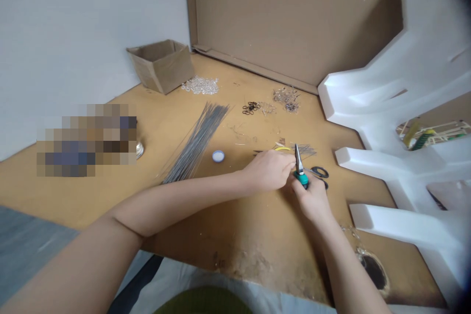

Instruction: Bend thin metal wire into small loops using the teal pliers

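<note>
Near the middle of the table, my right hand [312, 196] is wrapped round teal-handled pliers [300, 177], whose metal jaws point up and away. Just left of the jaws is my left hand [270, 169], its fingers pinched together by the tool; what they hold is too small to make out. Beyond the hands lie a yellow-handled tool [282, 148] and a few thin wires [306, 149]. Black-handled scissors [320, 171] rest right beside my right hand. A large bundle of grey wires [198, 142] lies to the left, with a small white round dish [218, 156] near it.
An open cardboard box [162, 66] stands at the back left beside clear beads [200, 85]. Black rings [250, 108] and small metal pieces [286, 95] lie farther back. A white foam frame [371, 162] borders the right side. A hole [373, 271] is at the lower right.
</note>
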`<state>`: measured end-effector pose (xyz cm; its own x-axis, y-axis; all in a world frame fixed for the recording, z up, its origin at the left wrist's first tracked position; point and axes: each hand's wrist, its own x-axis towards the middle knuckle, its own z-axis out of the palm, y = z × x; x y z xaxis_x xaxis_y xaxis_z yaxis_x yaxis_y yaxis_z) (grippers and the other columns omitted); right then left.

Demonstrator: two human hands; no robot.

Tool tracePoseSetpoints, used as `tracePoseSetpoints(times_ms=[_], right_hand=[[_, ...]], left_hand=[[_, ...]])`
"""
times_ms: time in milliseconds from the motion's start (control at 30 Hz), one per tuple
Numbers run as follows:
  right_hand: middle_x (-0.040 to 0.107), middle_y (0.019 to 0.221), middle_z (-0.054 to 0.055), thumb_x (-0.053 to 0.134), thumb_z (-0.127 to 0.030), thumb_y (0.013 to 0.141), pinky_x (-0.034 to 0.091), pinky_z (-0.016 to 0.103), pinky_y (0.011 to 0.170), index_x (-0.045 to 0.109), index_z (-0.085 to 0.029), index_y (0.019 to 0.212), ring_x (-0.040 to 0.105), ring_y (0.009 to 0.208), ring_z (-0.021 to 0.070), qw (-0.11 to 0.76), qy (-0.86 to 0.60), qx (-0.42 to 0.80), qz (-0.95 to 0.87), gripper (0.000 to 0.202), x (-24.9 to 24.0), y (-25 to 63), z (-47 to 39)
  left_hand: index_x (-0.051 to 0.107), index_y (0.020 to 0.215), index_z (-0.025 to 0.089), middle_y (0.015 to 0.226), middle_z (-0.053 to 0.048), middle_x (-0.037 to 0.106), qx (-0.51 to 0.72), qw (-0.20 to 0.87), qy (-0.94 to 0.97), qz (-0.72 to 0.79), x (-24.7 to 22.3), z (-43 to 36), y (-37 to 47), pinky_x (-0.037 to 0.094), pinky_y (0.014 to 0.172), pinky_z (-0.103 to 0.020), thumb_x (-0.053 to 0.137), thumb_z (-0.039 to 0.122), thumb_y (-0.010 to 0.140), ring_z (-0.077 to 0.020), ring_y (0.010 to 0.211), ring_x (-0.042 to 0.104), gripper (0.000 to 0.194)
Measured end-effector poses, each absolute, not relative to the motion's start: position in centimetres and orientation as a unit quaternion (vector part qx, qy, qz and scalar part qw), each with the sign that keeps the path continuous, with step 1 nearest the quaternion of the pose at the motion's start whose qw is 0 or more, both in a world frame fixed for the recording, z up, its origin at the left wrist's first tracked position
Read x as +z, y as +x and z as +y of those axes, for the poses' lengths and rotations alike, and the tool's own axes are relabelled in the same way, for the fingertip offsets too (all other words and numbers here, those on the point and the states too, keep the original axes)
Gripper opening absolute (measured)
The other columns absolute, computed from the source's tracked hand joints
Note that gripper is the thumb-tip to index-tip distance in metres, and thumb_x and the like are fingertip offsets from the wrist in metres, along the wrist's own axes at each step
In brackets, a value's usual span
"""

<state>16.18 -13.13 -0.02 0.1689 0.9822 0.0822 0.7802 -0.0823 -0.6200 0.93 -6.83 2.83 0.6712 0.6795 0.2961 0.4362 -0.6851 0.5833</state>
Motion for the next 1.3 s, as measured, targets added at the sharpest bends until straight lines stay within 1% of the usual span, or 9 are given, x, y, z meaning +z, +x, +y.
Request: tracePoseSetpoints(times_ms=[233,333,467,600,667,767,900,1133,1300], right_hand=[[0.043,0.050,-0.004,0.046,-0.027,0.073,0.032,0.024,0.051,0.042,-0.020,0.055,0.040,0.050,0.0131,0.309,-0.705,0.164,-0.616,0.019,-0.9,15.9,-12.3],[0.048,0.055,-0.002,0.046,-0.028,0.075,0.035,0.025,0.055,0.048,-0.019,0.059,0.044,0.054,0.0140,0.326,-0.679,0.217,-0.620,0.019,-0.7,15.8,-12.0],[0.057,0.070,0.000,0.048,-0.027,0.074,0.038,0.026,0.065,0.054,-0.017,0.070,0.050,0.067,0.0163,0.334,-0.640,0.301,-0.623,0.012,0.2,16.1,-12.0],[0.057,0.074,0.001,0.050,-0.028,0.074,0.038,0.026,0.068,0.055,-0.017,0.072,0.050,0.072,0.0171,0.341,-0.616,0.332,-0.628,0.012,0.8,16.6,-12.3],[0.057,0.073,0.001,0.050,-0.029,0.075,0.038,0.027,0.068,0.055,-0.017,0.071,0.050,0.071,0.0171,0.337,-0.607,0.342,-0.633,0.013,0.9,16.7,-12.3],[0.056,0.073,0.001,0.049,-0.030,0.076,0.039,0.027,0.068,0.054,-0.018,0.072,0.050,0.071,0.0174,0.329,-0.600,0.349,-0.640,0.014,1.0,16.8,-12.4],[0.056,0.075,0.001,0.047,-0.030,0.078,0.038,0.026,0.068,0.054,-0.018,0.076,0.050,0.072,0.0171,0.317,-0.604,0.325,-0.655,0.013,1.0,16.7,-12.6],[0.057,0.075,0.001,0.045,-0.027,0.078,0.039,0.025,0.065,0.055,-0.017,0.084,0.050,0.067,0.0161,0.286,-0.637,0.233,-0.677,0.015,0.8,16.7,-12.8],[0.055,0.067,0.000,0.047,-0.029,0.077,0.038,0.025,0.060,0.055,-0.018,0.078,0.049,0.060,0.0151,0.269,-0.651,0.186,-0.685,0.014,0.8,16.7,-12.9]], left_hand=[[0.060,0.077,0.016,0.071,-0.002,0.060,0.249,0.274,0.871,0.321,2.8,-6.2,0.9,0.030,0.054,-0.023,0.036,0.018,0.082,-0.0119,0.060,0.048,0.024],[0.061,0.079,0.016,0.073,-0.002,0.061,0.252,0.287,0.869,0.316,3.1,-6.0,0.8,0.032,0.056,-0.023,0.037,0.017,0.081,-0.0125,0.061,0.049,0.024],[0.061,0.078,0.015,0.073,-0.002,0.061,0.249,0.325,0.855,0.317,3.1,-5.8,0.9,0.034,0.057,-0.023,0.037,0.018,0.081,-0.0123,0.062,0.050,0.025],[0.060,0.078,0.013,0.072,-0.002,0.061,0.266,0.448,0.810,0.269,2.4,-5.6,1.4,0.038,0.061,-0.021,0.038,0.020,0.082,-0.0107,0.065,0.052,0.024],[0.058,0.076,0.012,0.065,-0.001,0.059,0.257,0.531,0.767,0.251,2.3,-5.4,1.6,0.038,0.060,-0.020,0.039,0.019,0.082,-0.0089,0.060,0.052,0.021],[0.055,0.072,0.010,0.052,0.004,0.049,0.220,0.624,0.705,0.255,2.5,-5.3,1.6,0.035,0.053,-0.018,0.040,0.015,0.081,-0.0062,0.049,0.046,0.018],[0.054,0.069,0.009,0.045,0.007,0.039,0.200,0.681,0.664,0.233,2.9,-5.1,1.3,0.029,0.048,-0.016,0.041,0.014,0.081,-0.0040,0.045,0.039,0.018],[0.053,0.072,0.011,0.048,0.007,0.036,0.142,0.737,0.618,0.232,2.8,-4.8,0.8,0.016,0.040,-0.016,0.045,0.023,0.078,-0.0026,0.039,0.024,0.015],[0.052,0.071,0.012,0.048,0.007,0.035,0.112,0.750,0.609,0.231,3.2,-4.6,0.5,0.012,0.039,-0.017,0.047,0.025,0.076,-0.0025,0.039,0.020,0.015]])
